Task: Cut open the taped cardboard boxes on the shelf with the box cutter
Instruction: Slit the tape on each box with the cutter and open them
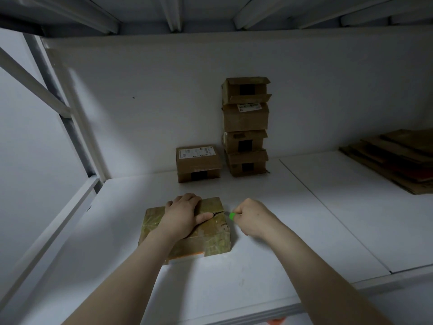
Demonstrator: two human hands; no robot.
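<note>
Tape wraps the box (210, 240) lying at the front of the shelf (304, 219), and a dark slit (218, 213) already shows along the top seam near its right edge. The left hand (181, 216) presses flat on the lid, fingers spread toward the far edge and thumb laid out along the seam, likely to keep the box from sliding under the blade (whether the fingertips hook over the far edge I cannot tell). The right hand (251, 218) is closed in a fist round the green cutter (232, 216), whose tip meets the slit at the box's right edge. That thumb sits close to the blade's line, which looks risky. Against the back wall a stack (245, 127) of four boxes stands with a single box (199, 164) just beside it. Flattened cardboard (396, 158) lies well apart at the right.
</note>
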